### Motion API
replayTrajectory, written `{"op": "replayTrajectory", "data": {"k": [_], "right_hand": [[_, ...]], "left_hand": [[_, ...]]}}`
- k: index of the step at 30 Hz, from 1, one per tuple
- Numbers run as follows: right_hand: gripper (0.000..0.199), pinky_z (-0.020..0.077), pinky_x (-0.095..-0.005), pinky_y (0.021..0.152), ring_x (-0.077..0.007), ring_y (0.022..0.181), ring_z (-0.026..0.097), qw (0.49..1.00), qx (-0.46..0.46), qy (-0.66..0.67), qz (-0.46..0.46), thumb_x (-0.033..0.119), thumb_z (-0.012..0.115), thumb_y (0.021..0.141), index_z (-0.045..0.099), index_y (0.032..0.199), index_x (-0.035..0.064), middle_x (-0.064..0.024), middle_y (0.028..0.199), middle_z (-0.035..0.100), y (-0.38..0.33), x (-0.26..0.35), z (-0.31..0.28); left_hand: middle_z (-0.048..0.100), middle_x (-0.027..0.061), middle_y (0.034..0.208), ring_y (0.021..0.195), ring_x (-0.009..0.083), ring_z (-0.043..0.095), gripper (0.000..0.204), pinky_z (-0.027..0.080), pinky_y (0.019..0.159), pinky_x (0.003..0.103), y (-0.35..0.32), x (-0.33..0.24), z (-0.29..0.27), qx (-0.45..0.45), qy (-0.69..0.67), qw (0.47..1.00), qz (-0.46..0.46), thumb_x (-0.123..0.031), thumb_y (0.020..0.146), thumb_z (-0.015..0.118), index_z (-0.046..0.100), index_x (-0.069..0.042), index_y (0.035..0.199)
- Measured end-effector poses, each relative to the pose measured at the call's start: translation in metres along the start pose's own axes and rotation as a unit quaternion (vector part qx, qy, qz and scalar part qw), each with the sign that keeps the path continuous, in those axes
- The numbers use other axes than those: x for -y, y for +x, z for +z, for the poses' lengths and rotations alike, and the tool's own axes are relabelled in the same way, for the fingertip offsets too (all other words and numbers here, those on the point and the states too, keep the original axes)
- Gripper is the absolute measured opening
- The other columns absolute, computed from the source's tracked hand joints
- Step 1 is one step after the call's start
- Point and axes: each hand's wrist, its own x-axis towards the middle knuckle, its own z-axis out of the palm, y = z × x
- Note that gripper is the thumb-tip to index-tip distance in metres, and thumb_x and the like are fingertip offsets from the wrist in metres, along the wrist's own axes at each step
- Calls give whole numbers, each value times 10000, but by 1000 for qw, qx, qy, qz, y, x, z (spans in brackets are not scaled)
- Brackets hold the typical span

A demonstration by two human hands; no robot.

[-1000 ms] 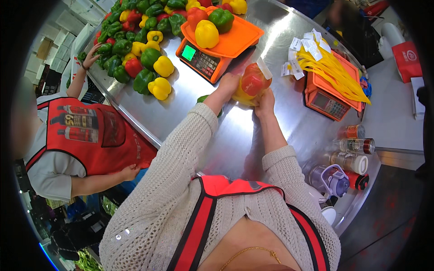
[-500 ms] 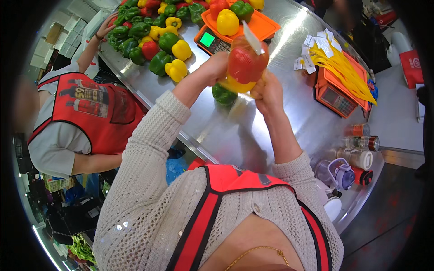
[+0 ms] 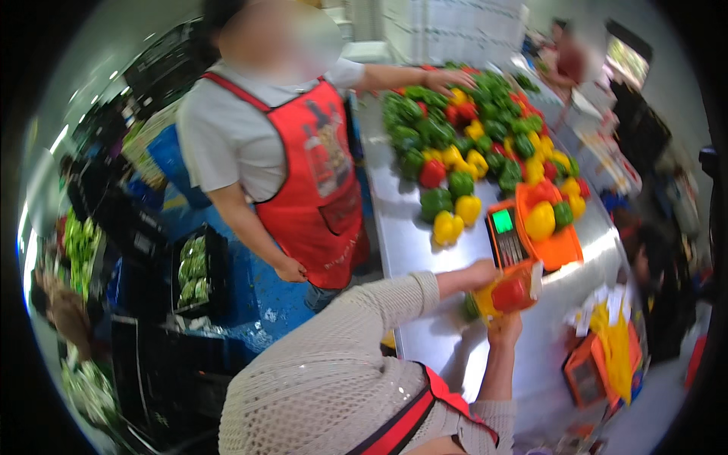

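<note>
Both my hands are closed on a yellow mesh bag (image 3: 493, 297) with a white tag, held above the metal table. Inside it a red bell pepper (image 3: 513, 293) shows, with yellow beside it. My left hand (image 3: 482, 274) grips the bag's left upper side, its fingers partly hidden. Below the bag, my right hand (image 3: 504, 328) holds its lower edge, slightly blurred. A green bell pepper (image 3: 470, 306) shows at the bag's left end; I cannot tell whether it is inside. Just beyond stands an orange scale (image 3: 506, 240) whose orange tray (image 3: 557, 252) carries red, yellow and green bell peppers.
A heap of bell peppers (image 3: 485, 144) covers the far part of the metal table (image 3: 406, 250). A co-worker in a red apron (image 3: 315, 152) stands at the left, one hand on the heap. Yellow mesh bags (image 3: 613, 341) lie on a second orange scale (image 3: 586, 371) at right.
The view has swung left and up, bringing the co-worker and the whole heap into sight. My hands still hold the mesh bag, which now looks tilted more sideways, its tag toward the right.
</note>
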Motion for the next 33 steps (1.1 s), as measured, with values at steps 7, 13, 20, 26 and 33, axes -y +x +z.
{"op": "replayTrajectory", "data": {"k": [7, 13, 20, 26, 33], "right_hand": [[372, 538, -397, 879, -236, 1063, 633, 998, 19, -65, -16, 253, 497, 998, 521, 1299, 34, -97, 1223, 606, 2, -7, 19], [368, 535, -392, 879, -234, 1050, 641, 990, 7, -129, -50, 298, 526, 993, 541, 1273, 60, -82, 1178, 628, 19, -17, -7], [354, 541, -381, 874, -226, 1034, 648, 988, -9, -148, -46, 269, 554, 989, 536, 1264, 47, -90, 1161, 627, 27, -9, -16], [350, 551, -389, 882, -241, 1031, 651, 990, -14, -132, -51, 252, 545, 994, 534, 1267, 32, -99, 1162, 627, 27, -22, -9], [350, 565, -386, 855, -240, 1004, 663, 984, -43, -168, -38, 272, 545, 997, 554, 1252, 32, -98, 1155, 634, 39, -29, -30]], "left_hand": [[649, 166, 771, 565, 244, 600, 342, 447, 472, 404, -5, 16, -8, -20, -171, 977, -126, -234, 873, 613, 667, 93, 955], [635, 154, 743, 569, 258, 590, 280, 438, 469, 416, -7, 38, 6, -53, -160, 971, -170, -175, 860, 613, 666, 91, 929], [618, 163, 704, 460, 260, 537, 390, 408, 402, 424, -1, 27, 3, -5, -71, 983, -167, -297, 939, 623, 635, 90, 888], [613, 130, 766, 530, 231, 549, 302, 437, 450, 400, 6, 67, 14, -78, -62, 993, -55, -305, 926, 648, 588, -10, 897], [513, 21, 712, 581, 134, 455, 342, 370, 459, 305, -2, 67, 0, 11, -160, 984, -78, -383, 932, 672, 508, -102, 828]]}}
